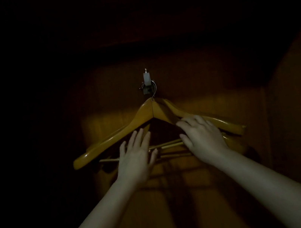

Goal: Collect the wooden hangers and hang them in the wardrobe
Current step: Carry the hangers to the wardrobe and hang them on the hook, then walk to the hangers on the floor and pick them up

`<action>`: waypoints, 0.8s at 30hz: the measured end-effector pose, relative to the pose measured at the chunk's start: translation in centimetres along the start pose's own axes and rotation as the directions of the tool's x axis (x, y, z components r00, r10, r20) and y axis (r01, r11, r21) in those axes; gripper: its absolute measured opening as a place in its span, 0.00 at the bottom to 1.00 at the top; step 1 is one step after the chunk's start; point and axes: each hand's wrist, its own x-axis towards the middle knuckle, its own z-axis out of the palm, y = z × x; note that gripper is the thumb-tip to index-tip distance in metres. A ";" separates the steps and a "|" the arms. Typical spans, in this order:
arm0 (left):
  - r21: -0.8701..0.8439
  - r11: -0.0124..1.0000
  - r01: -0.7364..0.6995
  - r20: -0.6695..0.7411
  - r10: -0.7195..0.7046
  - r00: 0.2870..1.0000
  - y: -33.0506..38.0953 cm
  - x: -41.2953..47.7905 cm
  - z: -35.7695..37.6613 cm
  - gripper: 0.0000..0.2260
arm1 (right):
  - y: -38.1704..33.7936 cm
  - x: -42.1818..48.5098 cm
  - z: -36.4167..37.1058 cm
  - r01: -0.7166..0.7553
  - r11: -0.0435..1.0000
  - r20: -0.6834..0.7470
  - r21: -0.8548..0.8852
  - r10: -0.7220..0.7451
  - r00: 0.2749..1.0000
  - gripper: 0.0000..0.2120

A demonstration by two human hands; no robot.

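Note:
Two or more yellow wooden hangers [128,129] hang by their metal hooks from a small wall hook [148,83] on the back panel of the dark wardrobe [189,79]. Their lower bars [170,144] run across behind my hands. My left hand [135,156] reaches up with straight, spread fingers, its tips by the front hanger's left arm. My right hand [202,137] lies with relaxed fingers over the right arm of the hangers. Neither hand plainly grips anything. How many hangers overlap is hard to tell in the dim light.
The wardrobe's right side wall [300,108] stands close to the hangers' right ends. The left side and the top are lost in darkness. Below the hangers the wooden back panel shows shadows of my arms.

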 end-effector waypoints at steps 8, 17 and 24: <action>-0.035 0.954 -0.297 0.095 0.299 0.949 2.8 -7.4 1.9 0.25 | 0.4 -11.2 -0.1 -0.156 0.975 0.121 0.158 0.138 0.983 0.16; -0.356 0.876 -0.325 0.456 0.467 0.758 7.9 -16.7 8.9 0.20 | 2.1 -27.1 3.1 -0.419 0.901 0.444 0.114 0.331 0.833 0.14; -0.524 0.805 -0.277 0.654 0.589 0.474 13.9 -24.9 15.0 0.15 | 2.5 -41.5 3.4 -0.664 0.741 0.713 -0.102 0.520 0.471 0.12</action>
